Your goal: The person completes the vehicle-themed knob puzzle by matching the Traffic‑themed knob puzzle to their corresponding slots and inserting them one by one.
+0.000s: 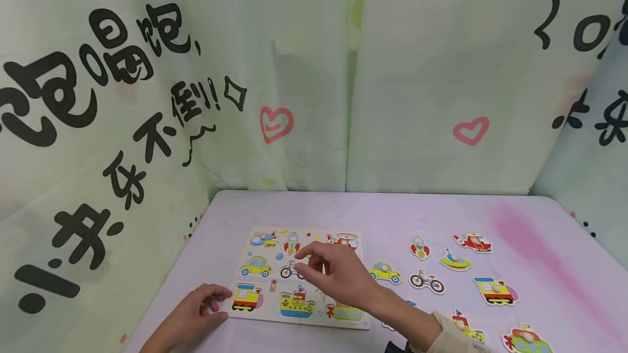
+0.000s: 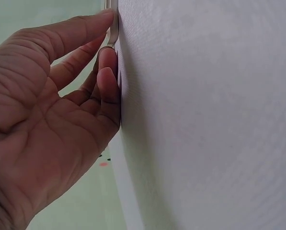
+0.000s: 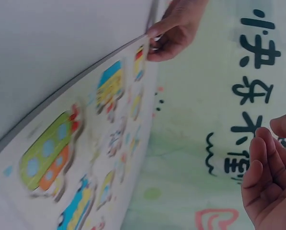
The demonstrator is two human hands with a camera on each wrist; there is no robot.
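Note:
A white picture puzzle board [image 1: 267,312] with vehicle pictures lies flat on the table. My left hand [image 1: 198,309] pinches its near left corner between thumb and fingers. In the left wrist view, the left hand [image 2: 61,91] has its fingertips against the board's thin edge. My right hand [image 1: 336,277] hovers over the board, covering part of the middle row. Its fingers are loosely bent, thumb and forefinger apart. In the right wrist view, nothing shows between the fingers of the right hand [image 3: 272,177]. Beneath it, the bicycle picture [image 1: 289,271] is partly hidden.
Right of the board lie several loose pieces, among them a yellow car [image 1: 385,272], a bicycle [image 1: 427,282], a rocket [image 1: 419,248], a helicopter [image 1: 473,242], a train [image 1: 495,291] and a submarine [image 1: 527,339]. The right forearm hides some. A printed curtain [image 1: 417,70] stands behind the table.

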